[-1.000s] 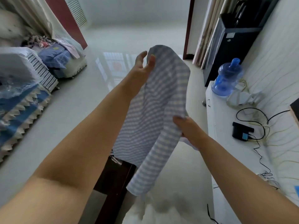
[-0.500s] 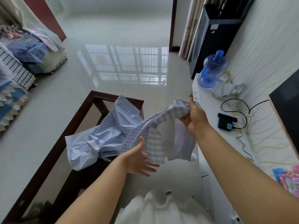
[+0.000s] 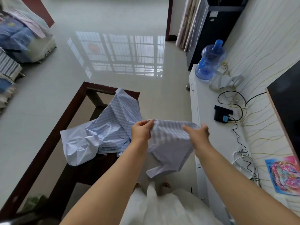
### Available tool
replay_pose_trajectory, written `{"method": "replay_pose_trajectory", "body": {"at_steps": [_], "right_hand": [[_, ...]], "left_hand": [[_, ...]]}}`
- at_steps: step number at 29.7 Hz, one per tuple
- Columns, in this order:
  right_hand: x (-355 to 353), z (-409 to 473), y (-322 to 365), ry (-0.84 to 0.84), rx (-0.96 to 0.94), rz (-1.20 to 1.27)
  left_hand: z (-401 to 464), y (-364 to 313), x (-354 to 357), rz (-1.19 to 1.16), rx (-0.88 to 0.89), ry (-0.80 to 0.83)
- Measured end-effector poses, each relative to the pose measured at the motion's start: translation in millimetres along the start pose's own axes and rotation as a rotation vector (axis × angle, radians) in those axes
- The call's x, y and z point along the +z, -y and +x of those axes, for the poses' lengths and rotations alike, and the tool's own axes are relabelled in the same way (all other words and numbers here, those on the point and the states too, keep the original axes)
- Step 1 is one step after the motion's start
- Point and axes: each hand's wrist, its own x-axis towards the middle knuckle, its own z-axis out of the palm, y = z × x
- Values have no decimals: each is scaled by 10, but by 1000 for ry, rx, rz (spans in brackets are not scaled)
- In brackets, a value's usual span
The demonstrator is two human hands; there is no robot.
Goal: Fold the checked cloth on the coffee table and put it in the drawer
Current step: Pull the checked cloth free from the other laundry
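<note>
Shifted since half a second ago: left hand [image 3: 141, 131] now up, pinching checked cloth [image 3: 168, 143] edge; right hand [image 3: 198, 132] gripping opposite edge. Held mid-air beside coffee table [image 3: 48, 140]. Folding underway; next, bring edges together squarely.

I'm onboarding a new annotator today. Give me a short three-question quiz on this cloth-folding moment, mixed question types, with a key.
1. True or false: both hands grip the checked cloth.
2. Where does the second, crumpled cloth lie? A) coffee table B) white cabinet C) floor
3. What blue thing stands at the cabinet's far end?

Key:
1. True: left hand and right hand hold its top edge.
2. A
3. Water jug.
</note>
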Motion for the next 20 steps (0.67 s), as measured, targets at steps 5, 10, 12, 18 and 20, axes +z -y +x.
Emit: {"method": "replay_pose_trajectory", "body": {"at_steps": [5,10,12,18,20], "right_hand": [[281,-486,73,113,-715,-979],[383,-538,258,27,-623,-1138],[324,-502,344,12,-611,-1107],[205,-330,397,298,-440,-932],[201,-308,417,260,-472,-969]], "left_hand": [[-188,-116,352,4,-8,99],[-290,-85,465,116,39,191],[-275,-25,450,143,58,233],[-275,53,436,157,50,271],[-284,17,450,97,-41,289]]}}
